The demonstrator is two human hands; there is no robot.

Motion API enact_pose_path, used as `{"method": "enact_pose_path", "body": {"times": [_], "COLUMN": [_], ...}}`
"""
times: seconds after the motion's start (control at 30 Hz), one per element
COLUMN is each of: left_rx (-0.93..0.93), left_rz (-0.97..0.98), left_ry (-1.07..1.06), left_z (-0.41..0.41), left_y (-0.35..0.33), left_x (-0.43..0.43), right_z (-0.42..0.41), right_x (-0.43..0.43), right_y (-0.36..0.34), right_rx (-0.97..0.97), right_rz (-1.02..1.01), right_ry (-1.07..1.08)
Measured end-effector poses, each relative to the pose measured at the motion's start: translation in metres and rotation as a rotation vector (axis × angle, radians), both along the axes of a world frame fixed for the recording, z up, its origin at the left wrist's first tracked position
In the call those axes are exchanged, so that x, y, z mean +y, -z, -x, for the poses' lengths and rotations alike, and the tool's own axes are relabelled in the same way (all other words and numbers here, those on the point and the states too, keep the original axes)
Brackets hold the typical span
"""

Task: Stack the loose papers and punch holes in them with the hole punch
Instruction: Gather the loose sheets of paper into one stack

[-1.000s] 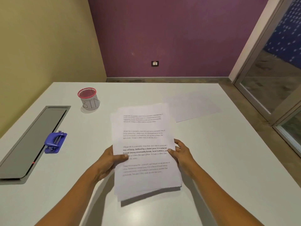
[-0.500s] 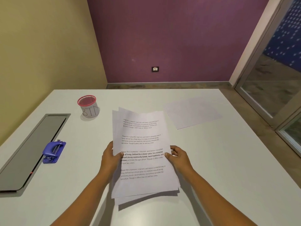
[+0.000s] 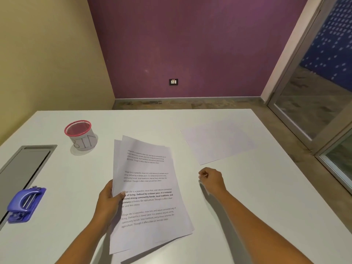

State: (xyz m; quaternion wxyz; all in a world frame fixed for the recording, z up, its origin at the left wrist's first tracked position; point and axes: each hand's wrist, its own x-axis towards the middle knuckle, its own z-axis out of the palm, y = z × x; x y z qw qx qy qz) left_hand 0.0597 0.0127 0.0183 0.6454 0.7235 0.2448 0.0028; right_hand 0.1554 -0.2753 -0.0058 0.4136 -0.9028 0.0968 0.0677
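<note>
left grip [image 3: 106,204] holds papers [image 3: 150,187], long axis pointing away.

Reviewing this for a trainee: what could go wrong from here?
The stack is fanned and only the left hand grips it, so sheets may slide further askew. One loose sheet lies apart on the table beyond the right hand; it could get left out before punching.

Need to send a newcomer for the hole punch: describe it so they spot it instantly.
On the white table, look along its left side for the long grey inset panel. The hole punch sits at that panel's near end, overlapping its edge. It is the only blue thing there, unlike the pink-rimmed cup farther back.
</note>
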Motion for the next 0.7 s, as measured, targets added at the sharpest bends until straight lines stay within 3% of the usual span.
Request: {"method": "enact_pose_path", "body": {"times": [0.13,0.37,0.7], "left_rx": [0.019,0.076,0.076], "left_rz": [-0.002,0.007,0.025], "left_ry": [0.016,0.020,-0.015], "left_z": [-0.015,-0.024,-0.018], "left_y": [0.011,0.026,0.027], "left_x": [-0.001,0.003,0.002], "right_z": [-0.030,-0.060,-0.046], "right_x": [-0.001,0.004,0.009], "right_y": [0.008,0.026,0.025], "right_rx": [-0.073,-0.032,-0.265], "right_rz": [0.098,0.513,0.852], "right_ry": [-0.035,-0.254,-0.273]}}
